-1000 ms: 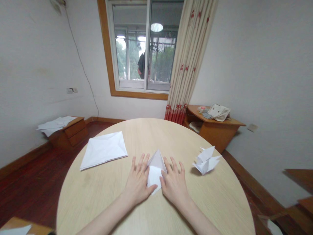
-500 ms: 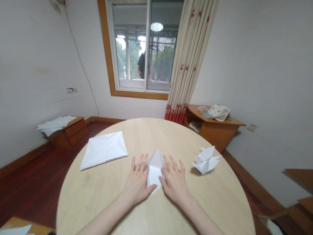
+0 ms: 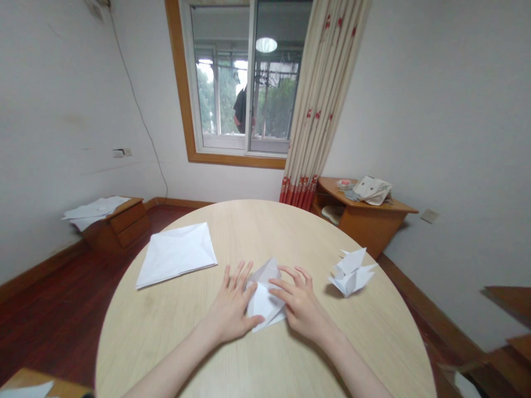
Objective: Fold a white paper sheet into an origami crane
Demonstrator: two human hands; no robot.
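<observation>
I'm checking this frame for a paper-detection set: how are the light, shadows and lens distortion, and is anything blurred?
Head view: soft daylight comes from the window, with no glare on the table. Head view: there is a faint shadow under the folded paper figure. Head view: the wide-angle lens stretches the edges, and the curtain leans. Head view: the left hand, right hand and the paper between them look sharp.

Home room: a flowered curtain is hanging beside the window at upper centre, a wooden cabinet is standing at mid right, and a round table is filling the foreground.
</observation>
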